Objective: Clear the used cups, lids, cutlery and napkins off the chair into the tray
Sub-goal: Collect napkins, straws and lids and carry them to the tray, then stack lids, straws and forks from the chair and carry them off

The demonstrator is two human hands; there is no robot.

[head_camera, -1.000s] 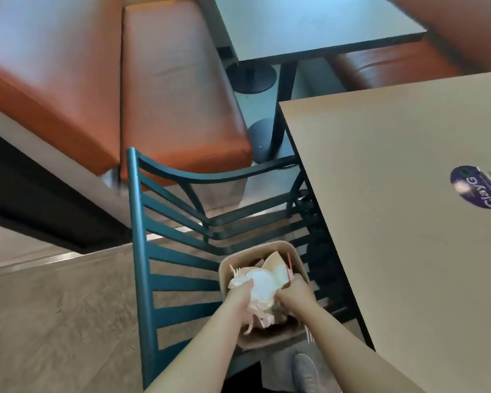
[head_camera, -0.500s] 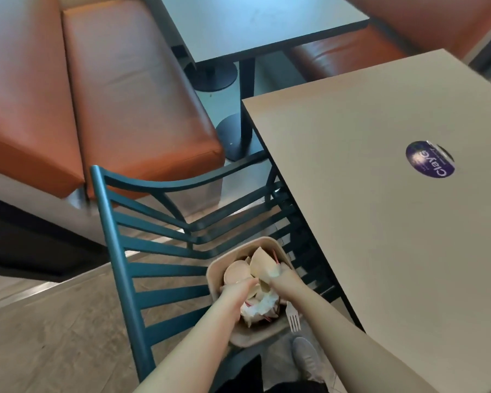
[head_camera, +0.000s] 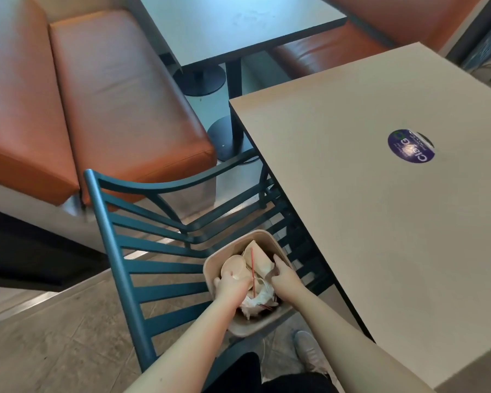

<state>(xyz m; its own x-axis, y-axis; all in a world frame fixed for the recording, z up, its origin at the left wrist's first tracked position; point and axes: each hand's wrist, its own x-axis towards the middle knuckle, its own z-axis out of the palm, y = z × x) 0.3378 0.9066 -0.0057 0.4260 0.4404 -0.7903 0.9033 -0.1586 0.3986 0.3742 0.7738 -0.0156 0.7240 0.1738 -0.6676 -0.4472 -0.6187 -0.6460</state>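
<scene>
Fork gone from the right hand (head_camera: pixel 284 279) since half a second back; both hands now down inside the tray (head_camera: pixel 210 272).

Could tip off the slatted chair (head_camera: pixel 165 268), perched at the near edge, if pressed unevenly. Left hand (head_camera: pixel 233 286) curled round a cup lid (head_camera: pixel 233 266); right, fingers bent, pressing folded brown paper (head_camera: pixel 260 259) beside the red straw (head_camera: pixel 252 272) and napkins (head_camera: pixel 260 297).

This looks like a fast-food restaurant or café. There are orange padded booth benches (head_camera: pixel 119 89), small pedestal tables (head_camera: pixel 238 24) and a beige table (head_camera: pixel 380 222) with a round sticker (head_camera: pixel 411 146). A teal slatted chair (head_camera: pixel 142 251) holds a paper tray (head_camera: pixel 210 268) of used cups
</scene>
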